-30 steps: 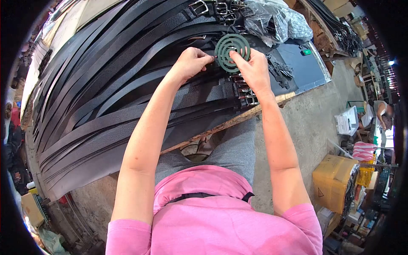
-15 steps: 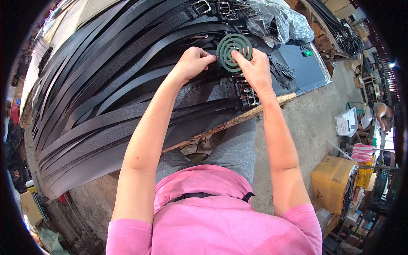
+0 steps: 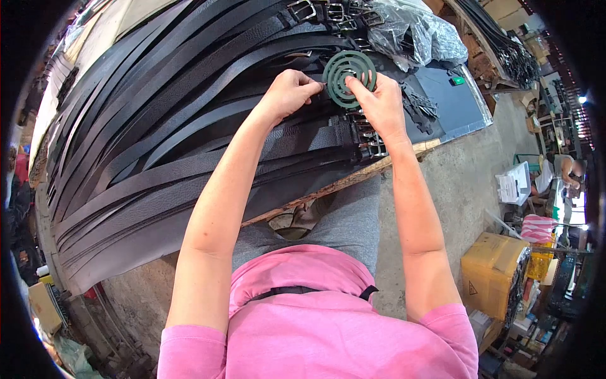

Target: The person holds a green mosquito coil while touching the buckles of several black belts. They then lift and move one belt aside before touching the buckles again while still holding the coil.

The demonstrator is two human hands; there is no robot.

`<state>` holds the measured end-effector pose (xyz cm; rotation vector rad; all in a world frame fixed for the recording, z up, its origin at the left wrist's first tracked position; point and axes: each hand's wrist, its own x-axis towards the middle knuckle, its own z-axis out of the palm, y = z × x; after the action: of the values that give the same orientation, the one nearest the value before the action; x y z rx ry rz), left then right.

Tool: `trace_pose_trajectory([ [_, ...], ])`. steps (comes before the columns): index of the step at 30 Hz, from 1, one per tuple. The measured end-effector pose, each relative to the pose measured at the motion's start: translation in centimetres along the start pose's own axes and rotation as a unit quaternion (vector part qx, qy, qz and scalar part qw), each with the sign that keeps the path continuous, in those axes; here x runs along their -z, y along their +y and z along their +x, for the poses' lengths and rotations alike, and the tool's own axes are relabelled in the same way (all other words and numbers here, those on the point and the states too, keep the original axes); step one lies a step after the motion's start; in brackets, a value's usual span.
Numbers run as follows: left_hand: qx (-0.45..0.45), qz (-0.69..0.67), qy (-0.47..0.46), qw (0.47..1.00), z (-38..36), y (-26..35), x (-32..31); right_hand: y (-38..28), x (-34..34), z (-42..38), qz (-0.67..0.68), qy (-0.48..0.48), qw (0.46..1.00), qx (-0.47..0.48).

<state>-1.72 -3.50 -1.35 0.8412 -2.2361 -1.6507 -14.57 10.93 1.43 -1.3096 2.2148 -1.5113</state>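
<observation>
A dark green mosquito coil (image 3: 326,77) is held above the table by my right hand (image 3: 383,104). The thumb presses near the coil's centre, with the fingers behind its right side. My left hand (image 3: 289,96) is closed in a pinch at the coil's left edge. Whatever lies between those fingertips is too small to make out. Beneath both hands, many black leather belts (image 3: 252,150) lie in long overlapping rows. Metal buckles (image 3: 369,142) cluster at their right ends, just below the coil.
Crumpled clear plastic (image 3: 416,35) covers more buckles at the back. A small green object (image 3: 456,81) lies on the dark table sheet (image 3: 451,104). To the right stand a taped cardboard box (image 3: 489,275) and a white bin (image 3: 514,183). A person (image 3: 568,170) sits farther off.
Both hands and the coil sit almost where they were, and the grip looks the same. The whole view has shifted only very slightly.
</observation>
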Motion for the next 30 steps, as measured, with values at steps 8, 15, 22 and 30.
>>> trace_pose_trajectory([
  [8,-0.001,0.005,0.003,1.0,0.1,-0.2,0.0,0.5,-0.2,0.0,0.037,0.004,0.999,-0.024],
  [15,-0.003,0.001,0.003,1.0,-0.1,0.2,0.0,0.1,-0.2,0.0,0.025,0.002,1.0,-0.018],
  [22,0.003,-0.006,-0.004,1.0,-0.2,0.1,0.2,0.4,-0.2,0.0,0.033,0.003,0.999,-0.027],
  [30,-0.029,-0.079,0.008,0.996,-0.8,-0.4,0.9,0.7,-0.4,0.0,0.116,0.016,0.993,-0.034],
])
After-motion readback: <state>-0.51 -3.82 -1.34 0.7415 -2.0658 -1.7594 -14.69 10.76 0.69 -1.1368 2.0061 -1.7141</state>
